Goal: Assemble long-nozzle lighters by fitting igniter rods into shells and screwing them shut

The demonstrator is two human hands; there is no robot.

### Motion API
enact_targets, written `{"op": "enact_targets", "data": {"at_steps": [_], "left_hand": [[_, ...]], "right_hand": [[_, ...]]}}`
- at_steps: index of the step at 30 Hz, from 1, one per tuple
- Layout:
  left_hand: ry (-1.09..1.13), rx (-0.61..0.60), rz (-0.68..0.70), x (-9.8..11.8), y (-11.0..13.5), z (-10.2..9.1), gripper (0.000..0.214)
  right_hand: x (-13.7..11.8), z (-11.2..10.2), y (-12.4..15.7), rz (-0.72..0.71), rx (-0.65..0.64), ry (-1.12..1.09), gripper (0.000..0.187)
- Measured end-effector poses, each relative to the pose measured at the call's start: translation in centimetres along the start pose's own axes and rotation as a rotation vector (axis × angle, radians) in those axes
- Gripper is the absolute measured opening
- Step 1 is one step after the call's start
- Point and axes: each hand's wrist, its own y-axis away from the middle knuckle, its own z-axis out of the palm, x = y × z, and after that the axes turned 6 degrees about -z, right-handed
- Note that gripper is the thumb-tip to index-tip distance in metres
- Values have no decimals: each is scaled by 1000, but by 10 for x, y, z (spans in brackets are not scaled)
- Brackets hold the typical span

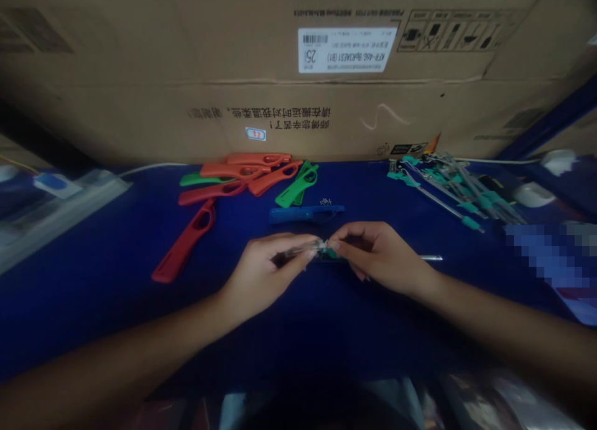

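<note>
My left hand [265, 271] and my right hand [380, 256] meet at the middle of the blue table [93, 274], fingers pinched together. Between them is a small clear and silvery part [313, 249] with a green piece [336, 254] under my right fingers. A thin metal rod [431, 257] sticks out to the right from under my right hand. A blue plastic handle shell [305, 214] lies just beyond the hands.
Several red and green plastic handle shells [242, 178] lie at the back left, and one long red shell [184, 243] lies nearer. A heap of metal rods with green fittings [454, 187] sits at the back right. A large cardboard box [280, 69] walls the far edge.
</note>
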Motion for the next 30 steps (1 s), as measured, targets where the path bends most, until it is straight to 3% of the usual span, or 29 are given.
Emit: {"op": "enact_targets", "data": {"at_steps": [8, 22, 30], "left_hand": [[45, 52, 41, -5, 0, 2, 21], [-232, 59, 249, -7, -3, -4, 20], [-228, 79, 182, -6, -3, -4, 18]], "right_hand": [[3, 0, -2, -12, -2, -44, 33], [3, 1, -1, -54, 16, -67, 27], [7, -3, -3, -29, 31, -18, 28]]}}
